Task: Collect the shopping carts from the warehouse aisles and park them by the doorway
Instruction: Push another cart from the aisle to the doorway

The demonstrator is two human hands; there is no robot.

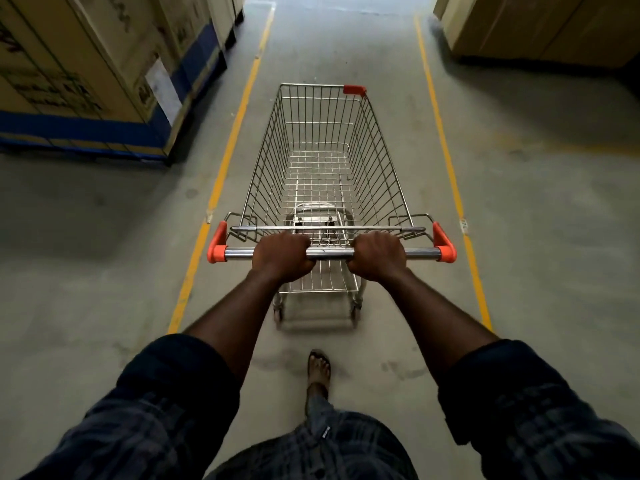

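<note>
A metal wire shopping cart [322,157] with orange corner caps stands straight ahead of me on the concrete floor, its basket empty. My left hand [283,256] grips the chrome handle bar [330,252] left of its middle. My right hand [378,256] grips the same bar right of its middle. Both fists are curled round the bar, arms stretched forward. One sandalled foot [319,367] steps on the floor behind the cart.
Two yellow floor lines [228,157] [446,157] border the aisle lane. Stacked cardboard boxes on a blue-edged pallet [90,74] stand at the left. More large boxes [543,26] stand at the far right. The lane runs on toward a brighter area at the top.
</note>
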